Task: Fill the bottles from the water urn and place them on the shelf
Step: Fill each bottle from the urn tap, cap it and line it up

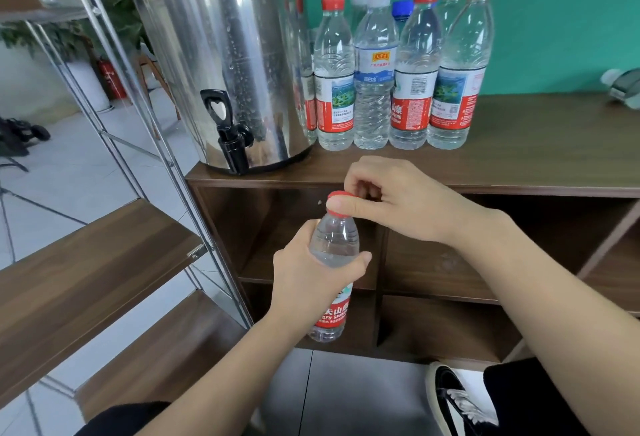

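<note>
A clear water bottle [333, 241] with a red label is held upright in front of the wooden cabinet, below its top edge. My left hand [304, 280] grips the bottle round its middle. My right hand [391, 198] pinches the bottle's red cap [341, 196] between thumb and fingers. The steel water urn [221, 51] stands on the cabinet top at the left, its black tap [230, 138] over the edge. Several capped bottles [398, 72] stand in a cluster to the right of the urn. A metal-framed shelf with wooden boards [93, 262] stands to my left.
The brown cabinet top [519, 145] stretches to the right; open compartments [450, 262] lie beneath it. A grey-white object [623, 87] sits at the far right against the green wall. My shoe [453, 397] is on the floor at lower right.
</note>
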`<state>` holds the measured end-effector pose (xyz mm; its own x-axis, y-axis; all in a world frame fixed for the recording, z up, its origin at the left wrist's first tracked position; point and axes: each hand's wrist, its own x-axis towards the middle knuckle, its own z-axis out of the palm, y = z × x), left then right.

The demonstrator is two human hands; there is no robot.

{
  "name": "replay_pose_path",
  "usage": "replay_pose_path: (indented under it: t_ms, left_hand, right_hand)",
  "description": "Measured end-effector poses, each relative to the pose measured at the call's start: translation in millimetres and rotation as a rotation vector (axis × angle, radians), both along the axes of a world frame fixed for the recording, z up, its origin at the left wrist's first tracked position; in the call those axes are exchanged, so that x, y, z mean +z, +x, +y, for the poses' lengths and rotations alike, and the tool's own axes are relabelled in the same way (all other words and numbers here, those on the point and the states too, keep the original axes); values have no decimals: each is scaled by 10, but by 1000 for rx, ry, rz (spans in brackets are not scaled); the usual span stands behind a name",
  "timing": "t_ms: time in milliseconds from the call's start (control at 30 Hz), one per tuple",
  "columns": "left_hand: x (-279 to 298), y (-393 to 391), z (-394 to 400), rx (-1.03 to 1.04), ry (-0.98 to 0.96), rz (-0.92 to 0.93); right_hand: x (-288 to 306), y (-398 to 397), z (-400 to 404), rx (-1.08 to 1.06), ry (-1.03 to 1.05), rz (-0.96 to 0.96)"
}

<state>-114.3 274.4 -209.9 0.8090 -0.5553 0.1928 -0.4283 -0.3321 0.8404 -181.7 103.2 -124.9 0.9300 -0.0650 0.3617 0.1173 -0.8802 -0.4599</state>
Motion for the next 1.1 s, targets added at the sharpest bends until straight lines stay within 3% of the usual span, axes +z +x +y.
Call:
replay_pose_path:
  t_ms: [100,300,633,933,1100]
  left_hand:
    - [55,-36,-61,13,-21,3]
    - [388,-102,-292,15,-96,-18]
    - [1509,-300,-1275,-175,-471,101]
    - [1495,-409,-2344,-222,-456,157]
    - [1439,-550,-2736,-215,-464,81]
  right_hand:
    - [-36,-150,-203,-73,19,-38]
    - [-216,-491,-786,-356,-168,-99]
    - [-371,-998,-1411,-657,-166,-22]
    - [-386,-1382,-1809,-779,-185,-37]
    - [-397,-1528,-1963,-830,-184,-26]
